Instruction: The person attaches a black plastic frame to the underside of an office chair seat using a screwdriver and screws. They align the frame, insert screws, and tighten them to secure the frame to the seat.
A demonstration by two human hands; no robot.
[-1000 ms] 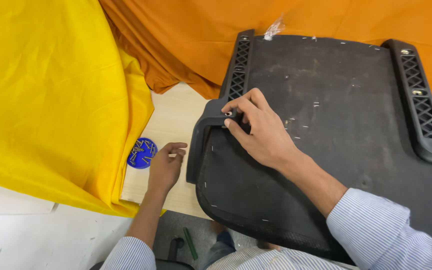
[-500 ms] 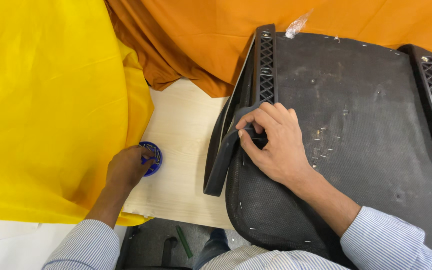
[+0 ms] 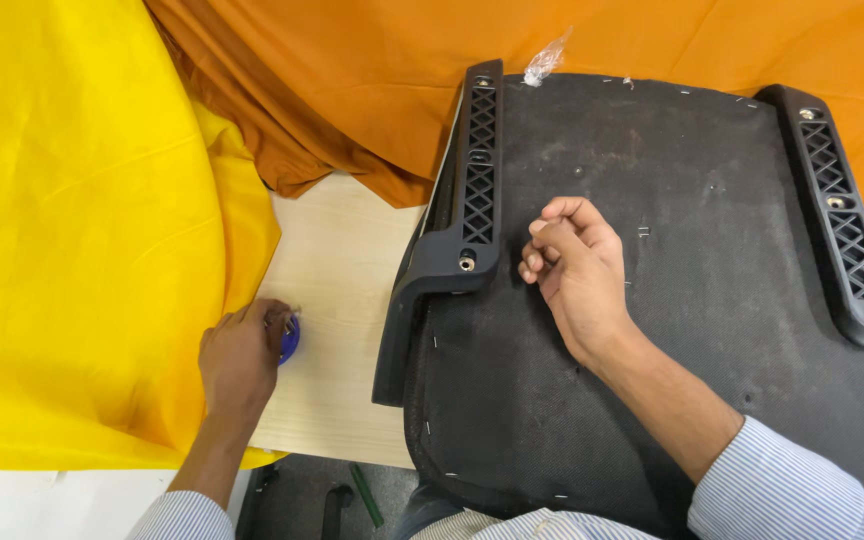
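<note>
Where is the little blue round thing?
In the head view, the small blue dish sits on the wooden table at lower left, under the left hand fingertips, beside the yellow cloth.

I see a rough matt black fabric seat base, a moulded plastic bracket, a smooth pale wood table, and soft yellow cloth.

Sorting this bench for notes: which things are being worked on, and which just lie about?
In use:
- black seat base, under the right hand
- black armrest bracket
- blue dish, at the left hand

Lying about:
- yellow cloth
- orange cloth
- plastic scrap
</note>
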